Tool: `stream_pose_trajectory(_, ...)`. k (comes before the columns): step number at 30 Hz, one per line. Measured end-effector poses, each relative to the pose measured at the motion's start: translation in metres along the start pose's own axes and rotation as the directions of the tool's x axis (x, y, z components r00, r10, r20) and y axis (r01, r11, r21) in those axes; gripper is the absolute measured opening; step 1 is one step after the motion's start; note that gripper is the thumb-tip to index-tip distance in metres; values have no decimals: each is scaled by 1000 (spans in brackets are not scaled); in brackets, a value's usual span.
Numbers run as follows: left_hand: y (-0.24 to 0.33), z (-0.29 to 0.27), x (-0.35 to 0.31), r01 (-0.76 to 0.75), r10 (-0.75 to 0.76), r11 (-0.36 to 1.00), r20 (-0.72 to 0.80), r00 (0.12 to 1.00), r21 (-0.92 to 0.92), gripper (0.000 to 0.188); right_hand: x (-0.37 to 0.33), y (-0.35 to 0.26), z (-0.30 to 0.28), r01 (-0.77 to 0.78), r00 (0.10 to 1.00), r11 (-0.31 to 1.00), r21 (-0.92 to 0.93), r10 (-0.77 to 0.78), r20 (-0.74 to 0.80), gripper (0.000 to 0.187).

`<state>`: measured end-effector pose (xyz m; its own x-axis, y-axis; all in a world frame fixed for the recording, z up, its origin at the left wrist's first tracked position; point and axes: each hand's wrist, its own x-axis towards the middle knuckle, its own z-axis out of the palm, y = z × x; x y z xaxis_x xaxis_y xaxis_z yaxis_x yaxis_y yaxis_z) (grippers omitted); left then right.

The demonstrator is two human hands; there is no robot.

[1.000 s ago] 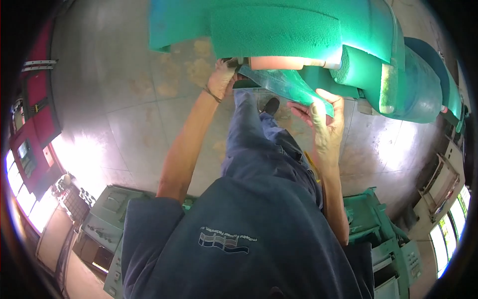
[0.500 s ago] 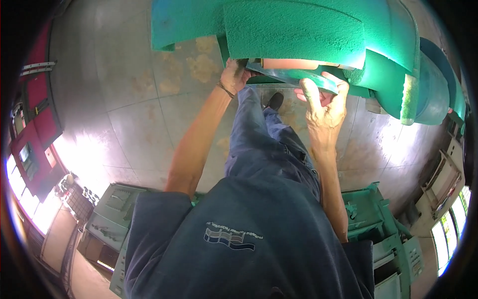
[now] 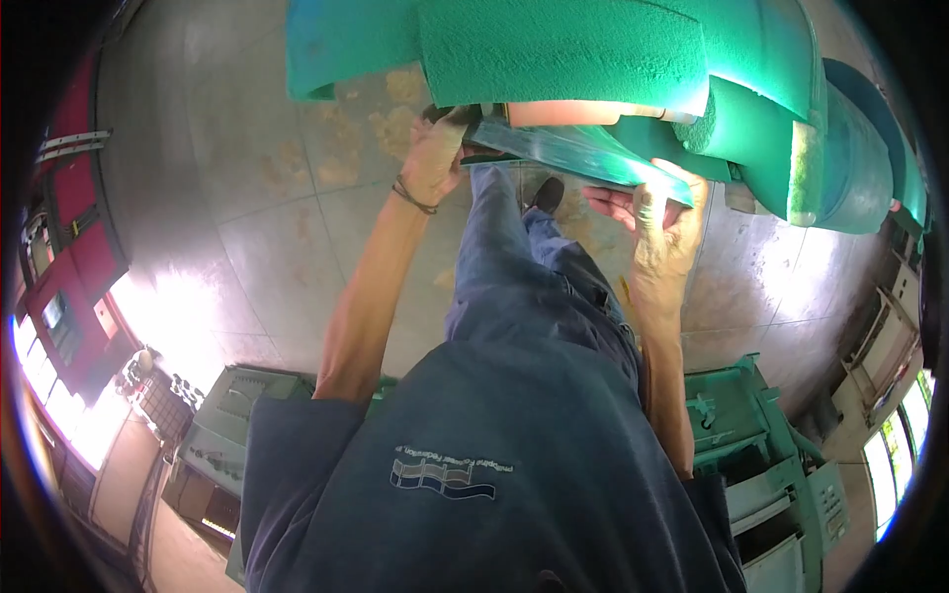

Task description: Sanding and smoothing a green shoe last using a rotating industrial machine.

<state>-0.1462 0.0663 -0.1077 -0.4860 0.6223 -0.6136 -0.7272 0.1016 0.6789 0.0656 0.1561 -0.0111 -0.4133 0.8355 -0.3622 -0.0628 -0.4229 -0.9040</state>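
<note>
A glossy, greenish band-like strip (image 3: 563, 148) slants below the green machine cover (image 3: 563, 54). My right hand (image 3: 664, 222) pinches its right end between the thumb and the bent fingers. At the other end, my left hand (image 3: 433, 158) is closed round the strip's edge, beside a dark part under the cover; some of its fingertips are hidden. Just above the strip, a pale orange roller (image 3: 573, 114) shows beneath the cover's lower edge. The strip's far side is out of sight behind the cover.
More rounded green housings (image 3: 860, 168) stand at the right. Green machine cabinets (image 3: 732, 425) lie behind me on the right, with another green machine (image 3: 213, 420) behind on the left. A red panel (image 3: 79, 287) is at the far left. Underfoot is a stained tiled floor (image 3: 267, 237).
My right hand has moved right and toward me, drawing the strip's right end down and exposing more of its face. My left hand has shifted slightly left.
</note>
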Motion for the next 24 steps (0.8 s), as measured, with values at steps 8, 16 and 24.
stream_pose_trajectory(8,14,-6,-8,20,-5,984,-85,996,179,29,7,11,-1,-60,998,994,90,57,34,36)
stream_pose_trajectory(16,25,-5,-19,-19,51,951,-93,994,310,33,6,17,-5,-88,993,996,33,85,85,37)
stream_pose_trajectory(24,33,-1,-22,-36,65,928,-67,996,372,36,12,23,-8,-142,989,979,147,134,62,33)
